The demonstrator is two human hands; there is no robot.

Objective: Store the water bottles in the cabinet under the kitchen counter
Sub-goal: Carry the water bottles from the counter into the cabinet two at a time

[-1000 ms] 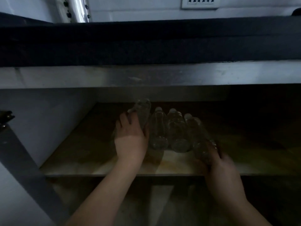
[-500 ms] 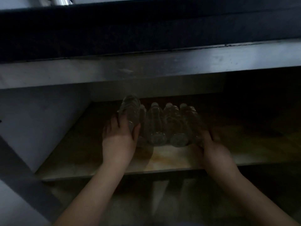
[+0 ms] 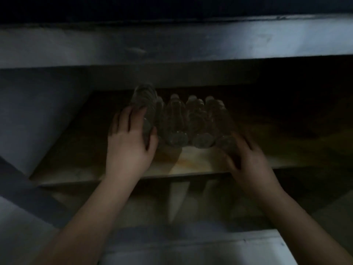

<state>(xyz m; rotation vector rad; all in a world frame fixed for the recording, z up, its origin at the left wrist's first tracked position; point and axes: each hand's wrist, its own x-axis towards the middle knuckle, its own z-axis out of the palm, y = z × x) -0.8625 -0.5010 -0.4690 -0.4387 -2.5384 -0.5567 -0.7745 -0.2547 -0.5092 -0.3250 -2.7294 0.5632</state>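
Note:
Several clear water bottles [image 3: 177, 123] lie side by side on the cabinet shelf [image 3: 193, 165] under the counter, bases towards me and caps pointing inward. My left hand [image 3: 129, 148] grips the leftmost bottle [image 3: 143, 98], which tilts up above the row. My right hand [image 3: 250, 163] is blurred. Its fingers lie spread against the near end of the rightmost bottle [image 3: 219, 115] without wrapping it.
The counter's pale front edge [image 3: 172, 43] runs across just above the cabinet opening. A grey side wall [image 3: 38, 115] closes the left, with a dark slanted bar [image 3: 23, 184] below it. The right part of the shelf is in deep shadow.
The rightmost bottle has been pushed in against the row and my right hand no longer wraps it. My left hand has lifted the leftmost bottle higher. My view has moved closer and lower.

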